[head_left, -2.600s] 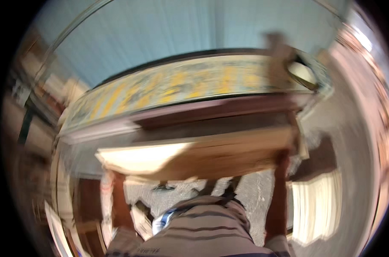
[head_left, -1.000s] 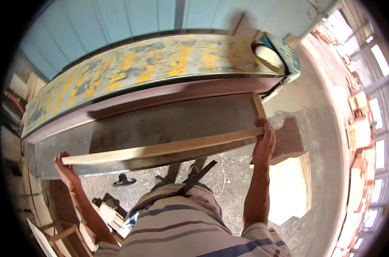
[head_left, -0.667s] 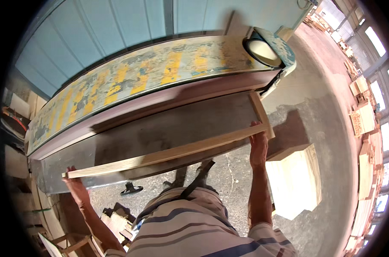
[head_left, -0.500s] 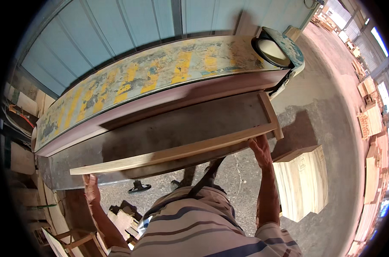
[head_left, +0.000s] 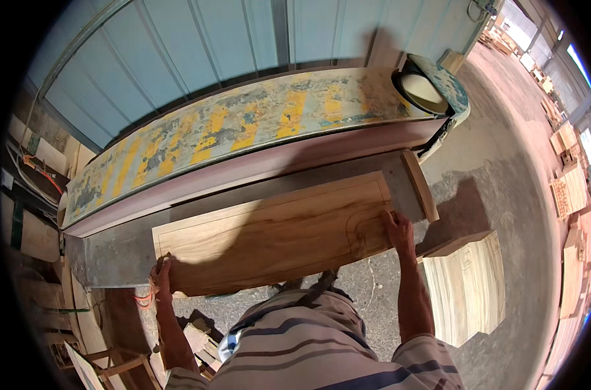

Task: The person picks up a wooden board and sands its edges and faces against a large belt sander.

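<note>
A long wooden panel (head_left: 269,235) lies tilted with its broad face up, over the near part of a grey metal table (head_left: 110,257). A thin line runs near its edges, and a curved outline marks its right end. My left hand (head_left: 161,276) grips the near left corner, thumb on top. At the right end, my right hand (head_left: 399,231) holds the panel, its fingers underneath partly hidden. Behind the panel stretches the pinkish belt (head_left: 295,155) of a long belt sander (head_left: 243,133) with a worn yellow-striped top. A wooden strip (head_left: 419,185) stands across the table's right end.
Stacked wooden panels (head_left: 468,289) stand on the floor to my right. Scrap wood pieces (head_left: 199,341) lie low on the left, near a wooden frame (head_left: 117,367). Cables (head_left: 39,170) hang at the far left. A blue panelled wall (head_left: 211,45) rises behind the sander.
The panel has turned from edge-on to showing its broad face, and sits lower toward me. Both hands have kept hold of its ends. The whole view has shifted slightly.
</note>
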Demonstrator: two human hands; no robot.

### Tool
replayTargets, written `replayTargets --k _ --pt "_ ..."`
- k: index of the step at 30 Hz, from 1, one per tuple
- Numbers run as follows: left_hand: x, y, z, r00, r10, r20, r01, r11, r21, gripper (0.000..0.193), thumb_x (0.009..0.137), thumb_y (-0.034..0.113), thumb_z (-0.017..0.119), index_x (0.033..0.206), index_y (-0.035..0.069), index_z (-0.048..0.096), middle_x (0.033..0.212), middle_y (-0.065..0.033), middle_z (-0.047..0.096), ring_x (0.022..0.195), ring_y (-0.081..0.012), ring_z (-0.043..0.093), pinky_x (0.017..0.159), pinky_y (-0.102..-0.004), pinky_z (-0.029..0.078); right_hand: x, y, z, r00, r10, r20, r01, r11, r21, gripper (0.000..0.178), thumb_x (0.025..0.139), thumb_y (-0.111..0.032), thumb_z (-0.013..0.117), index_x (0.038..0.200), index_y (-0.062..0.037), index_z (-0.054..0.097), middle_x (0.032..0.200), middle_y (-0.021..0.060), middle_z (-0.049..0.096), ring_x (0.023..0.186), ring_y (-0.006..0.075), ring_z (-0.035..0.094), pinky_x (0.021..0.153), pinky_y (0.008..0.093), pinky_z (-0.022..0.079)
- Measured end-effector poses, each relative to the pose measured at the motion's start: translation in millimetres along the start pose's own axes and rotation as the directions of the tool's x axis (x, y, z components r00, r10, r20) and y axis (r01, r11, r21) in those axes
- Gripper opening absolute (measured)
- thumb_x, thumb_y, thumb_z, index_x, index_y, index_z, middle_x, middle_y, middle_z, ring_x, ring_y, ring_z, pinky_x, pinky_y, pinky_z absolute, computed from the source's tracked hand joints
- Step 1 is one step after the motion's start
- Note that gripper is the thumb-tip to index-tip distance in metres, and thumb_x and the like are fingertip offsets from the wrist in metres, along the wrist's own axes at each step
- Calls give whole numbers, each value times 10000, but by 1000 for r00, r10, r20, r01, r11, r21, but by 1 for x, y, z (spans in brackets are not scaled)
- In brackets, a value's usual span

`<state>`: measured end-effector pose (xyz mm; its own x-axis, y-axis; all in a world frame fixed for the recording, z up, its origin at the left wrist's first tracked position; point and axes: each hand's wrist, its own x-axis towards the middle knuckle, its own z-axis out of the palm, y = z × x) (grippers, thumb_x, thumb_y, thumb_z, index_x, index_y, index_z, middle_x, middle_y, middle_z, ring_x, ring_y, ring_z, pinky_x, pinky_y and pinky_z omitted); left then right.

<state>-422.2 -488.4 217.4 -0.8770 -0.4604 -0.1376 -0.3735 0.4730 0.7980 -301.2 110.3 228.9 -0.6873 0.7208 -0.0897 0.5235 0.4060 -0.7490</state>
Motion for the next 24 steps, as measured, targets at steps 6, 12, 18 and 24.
replayTargets --k 6,12,18,24 --pt "44 -39 15 997 -31 72 24 995 95 537 715 434 648 1034 6 583 921 -110 605 838 -207 539 738 -366 418 13 3 12 998 -64 23 67 977 -200 417 751 -392 587 909 -7 628 864 207 611 828 359 578 756 442 439" --pt "79 -69 20 982 90 166 -138 943 301 595 714 430 618 1106 -13 546 1031 -229 579 930 -324 551 801 -396 422 20 15 19 975 -205 -90 167 932 -322 374 759 -341 603 974 -35 619 938 182 573 852 333 541 764 407 434" --pt "29 -105 -25 979 -193 66 165 940 299 642 767 469 603 1220 43 445 810 -156 584 692 -252 578 605 -350 452 -4 32 13 962 -112 -248 141 985 102 326 830 -241 583 1068 -18 577 930 125 589 831 216 566 745 328 455" --pt "-30 -39 2 892 -407 196 427 901 -74 665 758 425 655 1257 126 333 577 -27 495 415 -118 474 352 -244 349 -14 39 48 922 -51 -384 179 935 305 320 847 -207 588 1075 14 547 933 82 563 838 163 535 735 288 443"
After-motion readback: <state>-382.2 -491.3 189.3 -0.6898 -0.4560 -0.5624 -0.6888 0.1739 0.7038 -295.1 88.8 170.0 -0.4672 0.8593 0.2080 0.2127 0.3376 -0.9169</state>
